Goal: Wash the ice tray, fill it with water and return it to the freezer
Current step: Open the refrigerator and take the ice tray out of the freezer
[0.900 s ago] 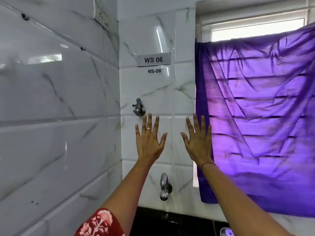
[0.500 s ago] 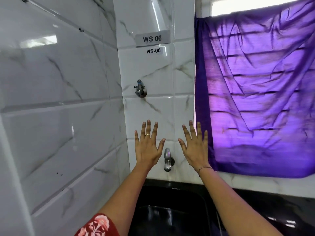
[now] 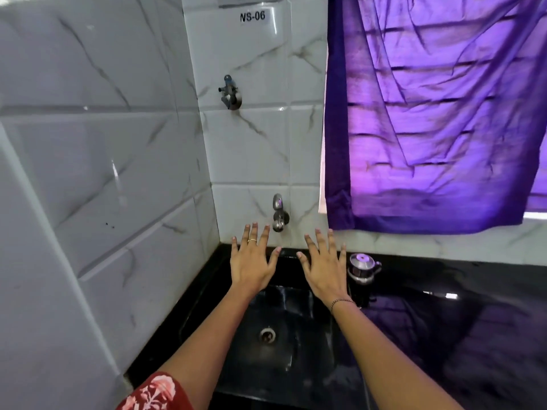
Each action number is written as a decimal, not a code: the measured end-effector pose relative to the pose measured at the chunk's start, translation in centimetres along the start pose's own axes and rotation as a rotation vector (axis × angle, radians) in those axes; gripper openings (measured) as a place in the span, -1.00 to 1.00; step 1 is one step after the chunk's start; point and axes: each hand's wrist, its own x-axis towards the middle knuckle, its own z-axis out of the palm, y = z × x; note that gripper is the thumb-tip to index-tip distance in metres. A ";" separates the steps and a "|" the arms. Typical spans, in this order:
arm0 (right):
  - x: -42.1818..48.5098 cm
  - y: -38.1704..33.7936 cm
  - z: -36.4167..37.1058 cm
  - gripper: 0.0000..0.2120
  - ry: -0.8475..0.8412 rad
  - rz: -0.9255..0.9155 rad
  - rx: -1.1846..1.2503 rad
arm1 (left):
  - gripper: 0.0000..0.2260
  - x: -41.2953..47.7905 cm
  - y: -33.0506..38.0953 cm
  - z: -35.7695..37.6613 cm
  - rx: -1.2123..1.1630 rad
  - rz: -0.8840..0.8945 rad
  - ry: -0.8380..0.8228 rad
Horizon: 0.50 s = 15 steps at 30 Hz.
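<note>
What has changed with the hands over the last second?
Both came down: the left hand and right hand were up before the wall above the lower tap and now hover just below it, over the sink. Nothing was taken or let go. Fingers stay spread, both empty.

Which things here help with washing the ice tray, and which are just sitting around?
For the job:
sink
tap above it
left hand and right hand, both open and empty
(the ice tray is not in view)

Just sitting around:
purple cloth
steel pot on the counter
wall label
</note>
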 end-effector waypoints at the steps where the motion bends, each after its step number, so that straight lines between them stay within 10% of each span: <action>1: -1.2 0.0 0.5 -0.47 -0.029 -0.003 0.009 | -0.43 -1.2 -0.1 0.4 -0.005 -0.013 -0.014; 15: -16.4 -1.2 6.5 -0.48 -0.504 -0.155 0.229 | -0.43 -22.5 -0.1 5.2 0.022 -0.488 -0.271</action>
